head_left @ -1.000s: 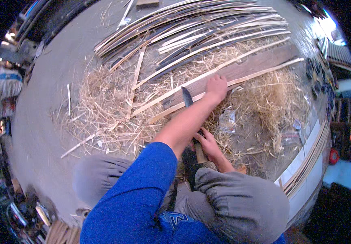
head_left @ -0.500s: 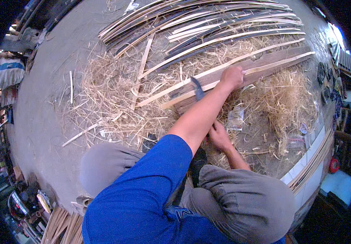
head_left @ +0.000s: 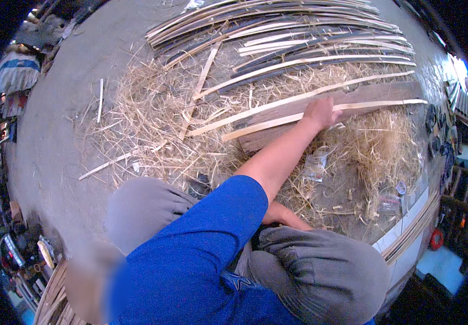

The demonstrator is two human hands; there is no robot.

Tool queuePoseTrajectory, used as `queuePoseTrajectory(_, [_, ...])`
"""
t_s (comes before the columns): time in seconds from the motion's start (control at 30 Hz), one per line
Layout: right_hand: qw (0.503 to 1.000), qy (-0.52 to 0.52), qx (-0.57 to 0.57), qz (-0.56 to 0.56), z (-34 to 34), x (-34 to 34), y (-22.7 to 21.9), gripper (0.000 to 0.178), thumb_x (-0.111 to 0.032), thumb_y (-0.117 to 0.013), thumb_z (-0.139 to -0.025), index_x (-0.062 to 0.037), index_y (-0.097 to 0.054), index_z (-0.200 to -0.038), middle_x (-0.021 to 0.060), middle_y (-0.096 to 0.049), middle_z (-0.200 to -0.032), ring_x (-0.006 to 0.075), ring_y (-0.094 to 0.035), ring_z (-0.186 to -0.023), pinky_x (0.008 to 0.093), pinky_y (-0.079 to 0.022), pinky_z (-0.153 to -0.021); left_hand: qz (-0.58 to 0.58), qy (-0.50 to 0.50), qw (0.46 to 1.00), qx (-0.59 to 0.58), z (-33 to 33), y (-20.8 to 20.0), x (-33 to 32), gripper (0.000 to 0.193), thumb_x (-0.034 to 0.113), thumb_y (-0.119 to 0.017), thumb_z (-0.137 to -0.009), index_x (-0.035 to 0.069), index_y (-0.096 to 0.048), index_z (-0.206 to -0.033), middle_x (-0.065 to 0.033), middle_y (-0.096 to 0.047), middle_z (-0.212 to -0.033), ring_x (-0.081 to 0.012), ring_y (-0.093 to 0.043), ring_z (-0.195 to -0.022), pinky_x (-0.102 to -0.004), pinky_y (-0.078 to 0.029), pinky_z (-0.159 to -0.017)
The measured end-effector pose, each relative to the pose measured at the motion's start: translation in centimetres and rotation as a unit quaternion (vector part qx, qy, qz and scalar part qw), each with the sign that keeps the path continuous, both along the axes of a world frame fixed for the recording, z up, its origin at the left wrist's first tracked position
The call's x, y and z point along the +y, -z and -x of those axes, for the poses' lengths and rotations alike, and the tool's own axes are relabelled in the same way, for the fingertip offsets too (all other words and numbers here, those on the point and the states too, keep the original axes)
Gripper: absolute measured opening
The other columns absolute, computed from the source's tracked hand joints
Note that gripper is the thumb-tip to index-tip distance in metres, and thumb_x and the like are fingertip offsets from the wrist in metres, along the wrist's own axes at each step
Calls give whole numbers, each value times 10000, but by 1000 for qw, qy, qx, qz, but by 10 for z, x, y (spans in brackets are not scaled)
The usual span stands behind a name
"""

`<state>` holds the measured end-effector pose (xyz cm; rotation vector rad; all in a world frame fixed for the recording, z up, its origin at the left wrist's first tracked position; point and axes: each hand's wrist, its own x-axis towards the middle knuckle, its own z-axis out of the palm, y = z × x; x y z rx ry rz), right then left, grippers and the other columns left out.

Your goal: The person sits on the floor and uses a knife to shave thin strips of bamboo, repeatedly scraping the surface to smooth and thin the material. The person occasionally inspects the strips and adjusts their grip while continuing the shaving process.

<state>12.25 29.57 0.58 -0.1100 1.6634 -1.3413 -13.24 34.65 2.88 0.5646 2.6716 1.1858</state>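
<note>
My left hand, arm stretched across to the right, is closed around a pale bamboo strip. That strip lies along a worn brown wooden board. A second pale strip rests along the board's far side. My right hand is drawn in close to my body, mostly behind the left forearm. Its fingers are hidden, and so is anything in them.
Curly shavings cover the floor around the board. Beyond lie several long bamboo strips, some dark-skinned. A clear plastic packet sits near the board. More strips lean along the right side. Clutter lines the left edge.
My right hand has pulled back toward my body, and the dark curved blade seen across the strip has gone out of sight. My left hand still grips the strip.
</note>
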Motion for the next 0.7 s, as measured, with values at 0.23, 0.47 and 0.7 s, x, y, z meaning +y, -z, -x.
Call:
queuePoseTrajectory(0.23, [920,370,109,-65,66,49,-16,433,-240,-500,-935,40,-476,-1264,213,-551,-1255,287,-527,-1143,401,-411,-962,66,40,997,-17,13,6,3,377,348,-438,-946,10,-561,-1059,-203,-668,-968,-360,-641,-938,-467,-507,-800])
queuePoseTrajectory(0.47, [984,-141,102,-45,20,-7,-56,451,-233,-519,-934,36,-459,-1291,206,-522,-1304,310,-486,-1193,398,-325,-1058,36,36,999,-19,18,8,3,388,353,-391,-961,34,-569,-1094,-206,-665,-969,-376,-643,-916,-486,-501,-803])
queuePoseTrajectory(0.7, [933,262,203,-139,55,32,8,415,-266,-496,-927,42,-509,-1206,239,-634,-1060,333,-610,-954,428,-458,-865,33,51,998,7,25,11,1,264,265,-499,-863,80,-677,-925,-177,-677,-893,-355,-662,-848,-469,-532,-745])
